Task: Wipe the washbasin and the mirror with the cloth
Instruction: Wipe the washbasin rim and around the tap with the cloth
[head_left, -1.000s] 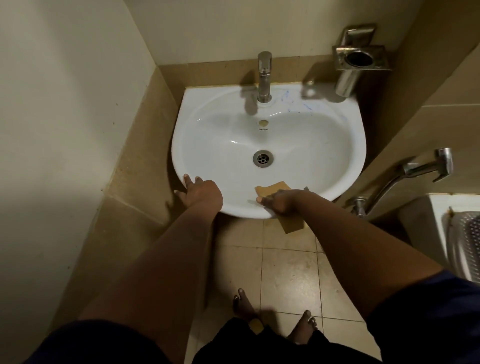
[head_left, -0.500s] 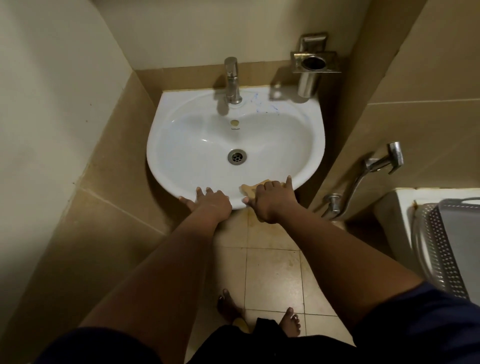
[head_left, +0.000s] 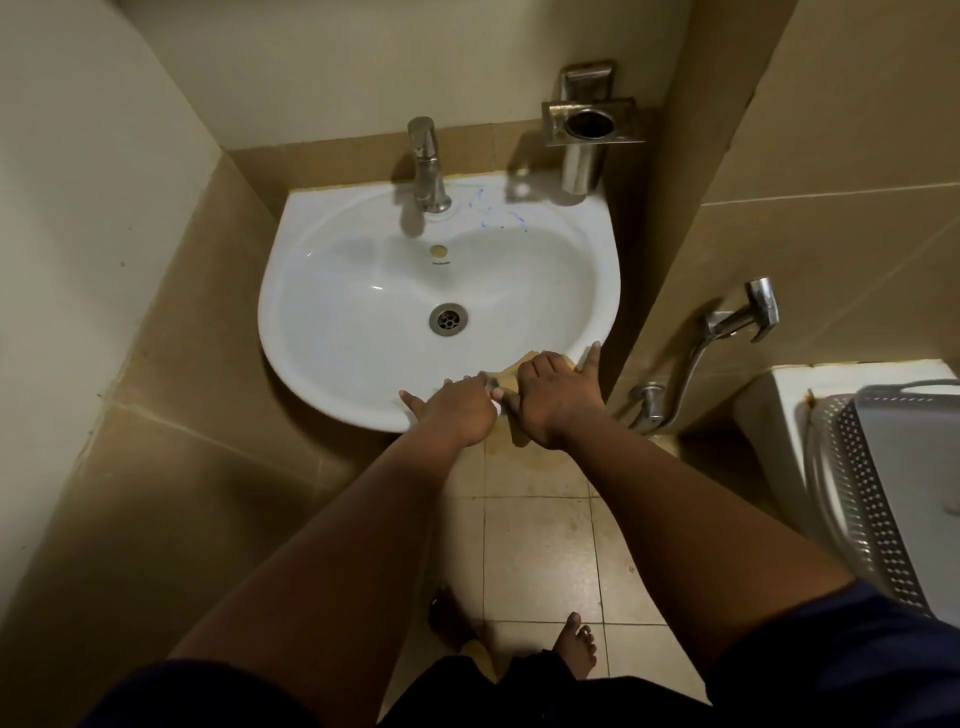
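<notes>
A white washbasin (head_left: 322, 291) is fixed in the corner, with a steel tap (head_left: 427, 165) at its back and a drain (head_left: 448, 318) in the bowl. Blue scribble marks show on the rim right of the tap. My right hand (head_left: 556, 397) presses a tan cloth (head_left: 514, 374) flat on the basin's front right rim, fingers spread over it. My left hand (head_left: 452, 410) rests on the front rim just beside it, touching the right hand, nothing held. Most of the cloth is hidden under my right hand. No mirror is in view.
A steel cup holder (head_left: 589, 124) hangs on the wall behind the basin's right corner. A hand sprayer with hose (head_left: 737, 319) is mounted on the right wall. A grey perforated basket (head_left: 883, 493) sits on a white fixture at the right. My bare feet stand on the tiled floor (head_left: 540, 545).
My right hand has slid the cloth rightward along the front rim. My left hand has followed along the rim until it meets the right hand. The view has shifted.
</notes>
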